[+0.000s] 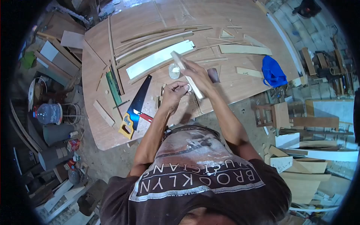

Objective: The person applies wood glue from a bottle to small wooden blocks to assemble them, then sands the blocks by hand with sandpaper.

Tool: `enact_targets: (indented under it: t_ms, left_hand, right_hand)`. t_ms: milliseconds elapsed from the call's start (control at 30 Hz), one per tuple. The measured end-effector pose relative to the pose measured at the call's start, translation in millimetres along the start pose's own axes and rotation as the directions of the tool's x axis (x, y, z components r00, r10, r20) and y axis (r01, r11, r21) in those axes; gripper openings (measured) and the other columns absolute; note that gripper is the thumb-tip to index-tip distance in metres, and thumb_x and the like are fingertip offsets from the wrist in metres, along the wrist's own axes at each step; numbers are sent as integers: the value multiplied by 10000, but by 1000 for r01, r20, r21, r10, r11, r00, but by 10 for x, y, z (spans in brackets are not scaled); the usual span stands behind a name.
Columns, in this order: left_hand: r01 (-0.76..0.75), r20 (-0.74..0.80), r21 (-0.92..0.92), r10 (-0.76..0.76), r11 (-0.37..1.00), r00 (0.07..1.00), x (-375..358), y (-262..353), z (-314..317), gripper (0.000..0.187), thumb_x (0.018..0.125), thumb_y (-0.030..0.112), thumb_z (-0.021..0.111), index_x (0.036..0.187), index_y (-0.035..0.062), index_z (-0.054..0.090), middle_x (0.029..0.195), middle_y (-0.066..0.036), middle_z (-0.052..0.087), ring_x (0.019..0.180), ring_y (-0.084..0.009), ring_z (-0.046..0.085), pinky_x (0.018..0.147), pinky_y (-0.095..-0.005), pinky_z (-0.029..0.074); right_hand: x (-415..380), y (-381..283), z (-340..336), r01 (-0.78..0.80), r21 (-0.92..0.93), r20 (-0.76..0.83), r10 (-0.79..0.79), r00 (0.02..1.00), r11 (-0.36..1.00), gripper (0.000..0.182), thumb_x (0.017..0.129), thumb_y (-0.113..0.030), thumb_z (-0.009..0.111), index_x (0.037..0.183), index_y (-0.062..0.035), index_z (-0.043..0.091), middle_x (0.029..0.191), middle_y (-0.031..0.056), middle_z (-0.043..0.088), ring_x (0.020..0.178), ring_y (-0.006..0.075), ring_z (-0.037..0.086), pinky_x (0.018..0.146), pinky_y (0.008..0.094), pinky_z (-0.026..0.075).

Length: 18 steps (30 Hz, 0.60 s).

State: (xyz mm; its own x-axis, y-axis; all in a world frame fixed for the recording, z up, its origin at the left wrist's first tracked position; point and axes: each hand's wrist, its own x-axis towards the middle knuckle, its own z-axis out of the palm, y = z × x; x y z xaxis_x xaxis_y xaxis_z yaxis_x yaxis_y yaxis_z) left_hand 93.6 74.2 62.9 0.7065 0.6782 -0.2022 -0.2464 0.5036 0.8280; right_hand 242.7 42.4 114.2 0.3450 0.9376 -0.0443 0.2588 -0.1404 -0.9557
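Observation:
My right hand is wrapped round a short, pale wooden board, which is tilted up over the near part of the table. Close beside it, my left hand has its fingers closed in a pinch. A small, round, pale piece shows at those fingertips, against the board; its kind is too small to tell. Just beyond my hands stands a clear jar with something whitish inside. To the left of my left hand lie a handsaw with a yellow handle and a red utility knife.
Long wooden strips and a white board lie across the middle of the wooden table. A blue bag sits at its right edge. Wood offcuts and a water bottle flank the table.

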Motion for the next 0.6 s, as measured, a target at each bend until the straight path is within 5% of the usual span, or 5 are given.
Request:
enact_targets:
  t_ms: [100, 200, 333, 467, 600]
  left_hand:
    - [-10, -102, -204, -11, 979, 995, 40, 53, 33, 207, 863, 32, 628, 1057, -43, 626, 941, -96, 663, 795, -148, 641, 742, -261, 541]
    - [12, -87, -291, -39, 957, 995, -44, 110, 9, 278, 870, 50, 621, 1127, -56, 594, 1012, -110, 645, 885, -178, 637, 822, -278, 525]
    - [3, -85, -255, -26, 967, 996, -13, 132, 24, 266, 874, 30, 604, 1127, -53, 601, 986, -105, 654, 881, -178, 638, 795, -255, 521]
    - [-21, -100, -223, -2, 975, 995, -13, -22, 11, 241, 865, 7, 603, 1097, -57, 614, 946, -99, 660, 814, -161, 627, 739, -227, 510]
    - [-15, -196, -276, -42, 961, 980, -14, -33, 37, 242, 854, 5, 620, 1078, -83, 610, 922, -102, 661, 743, -143, 603, 708, -233, 501]
  right_hand:
    - [82, -30, 32, 107, -73, -181, -119, 976, 992, 561, 839, -251, 618, 1355, -83, 473, 1394, 170, 431, 1263, 272, 436, 1036, 323, 348]
    - [-196, -93, -149, -27, 464, -122, 94, 988, 885, 553, 846, -181, 614, 1371, -112, 456, 1423, 136, 397, 1276, 244, 417, 1038, 325, 360]
    - [-620, -142, 88, 162, -143, -96, -177, 980, 976, 572, 817, -120, 637, 1361, -191, 477, 1457, 161, 338, 1296, 297, 397, 1041, 442, 372]
    - [-331, 2, 197, 86, -194, -181, -122, 976, 977, 590, 808, -238, 666, 1355, -121, 478, 1417, 173, 400, 1335, 264, 344, 1092, 361, 272]
    - [48, 345, 67, 52, 40, -223, -42, 974, 998, 598, 801, -192, 660, 1359, -102, 465, 1393, 211, 413, 1293, 301, 401, 1050, 361, 354]
